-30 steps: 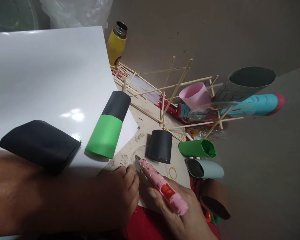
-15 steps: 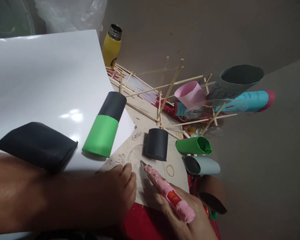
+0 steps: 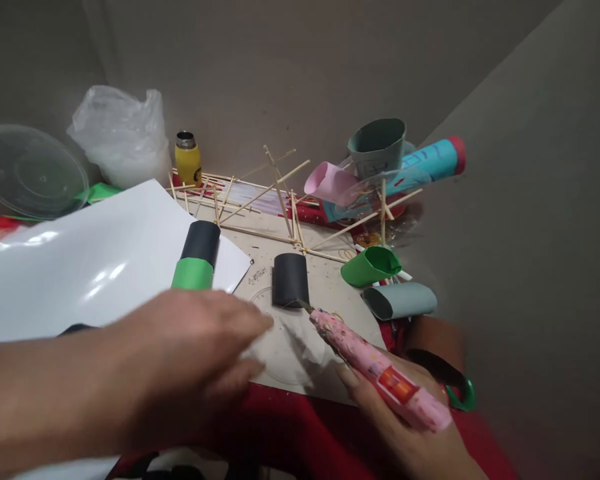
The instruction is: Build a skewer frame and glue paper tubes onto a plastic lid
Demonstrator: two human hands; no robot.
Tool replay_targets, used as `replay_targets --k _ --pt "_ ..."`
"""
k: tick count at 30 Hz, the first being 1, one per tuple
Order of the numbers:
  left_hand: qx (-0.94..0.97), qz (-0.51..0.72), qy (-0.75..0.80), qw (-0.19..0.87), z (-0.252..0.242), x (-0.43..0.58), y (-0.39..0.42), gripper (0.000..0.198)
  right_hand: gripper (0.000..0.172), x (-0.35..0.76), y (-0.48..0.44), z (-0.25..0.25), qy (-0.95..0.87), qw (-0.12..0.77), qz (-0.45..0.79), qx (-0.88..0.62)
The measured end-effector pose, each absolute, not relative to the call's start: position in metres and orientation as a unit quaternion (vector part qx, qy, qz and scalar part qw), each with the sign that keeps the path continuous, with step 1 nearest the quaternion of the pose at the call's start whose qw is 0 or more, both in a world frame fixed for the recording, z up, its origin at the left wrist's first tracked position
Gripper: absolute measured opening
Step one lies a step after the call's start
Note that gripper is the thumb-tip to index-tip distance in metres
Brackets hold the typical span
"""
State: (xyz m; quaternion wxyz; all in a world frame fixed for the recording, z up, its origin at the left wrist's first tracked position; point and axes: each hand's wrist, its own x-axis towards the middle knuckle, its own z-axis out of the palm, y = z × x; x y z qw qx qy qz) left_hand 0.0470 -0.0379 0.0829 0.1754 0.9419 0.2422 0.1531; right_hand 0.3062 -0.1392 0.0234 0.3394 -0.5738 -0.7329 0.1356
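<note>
My right hand is wrapped round a pink glue gun with an orange switch. Its nozzle points to the lower edge of a short black paper tube standing on the board; I cannot tell whether they touch. My left hand, smeared by motion, reaches in from the left with fingers and thumb apart, and nothing shows between them. Just beyond it stands a black-and-green paper tube, its lower part hidden by the hand. A clear round lid lies on the board beneath the hands.
Thin wooden stick frames stand across the back of the board. White glossy paper covers the left. To the right lie a green tube, a grey tube and a brown roll. A yellow bottle stands behind.
The view has levelled and pulled back. My left fingers, curled before, now stretch out higher up. The glue gun's nozzle has come nearer the short black tube's lower right edge.
</note>
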Motion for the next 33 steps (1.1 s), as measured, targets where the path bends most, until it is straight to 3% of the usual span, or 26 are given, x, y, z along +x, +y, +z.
replay_targets --k 3,7,16,19,22,28,33 --pt "0.919 0.150 0.344 0.119 0.105 0.045 0.006 0.040 0.025 0.305 -0.136 0.021 -0.729 0.356 0.163 -0.561" --pt "0.891 0.162 0.414 0.097 0.088 0.043 0.069 0.048 0.023 0.301 -0.136 0.014 -0.715 0.350 0.188 -0.575" --pt "0.857 0.199 0.420 0.221 0.041 0.044 0.104 0.034 0.029 0.292 -0.132 0.002 -0.731 0.269 0.191 -0.597" --pt "0.817 0.223 0.426 0.317 0.037 0.047 0.107 0.034 0.030 0.290 -0.131 -0.004 -0.726 0.236 0.205 -0.613" --pt "0.746 0.276 0.437 0.420 0.034 0.049 0.114 0.035 0.030 0.288 -0.129 -0.008 -0.718 0.212 0.209 -0.630" --pt "0.587 0.448 0.422 0.526 0.042 0.051 0.122 0.029 0.029 0.281 -0.123 -0.008 -0.718 0.175 0.169 -0.653" --pt "0.562 0.460 0.397 0.561 0.055 0.057 0.104 0.026 0.029 0.274 -0.114 -0.005 -0.722 0.124 0.146 -0.665"
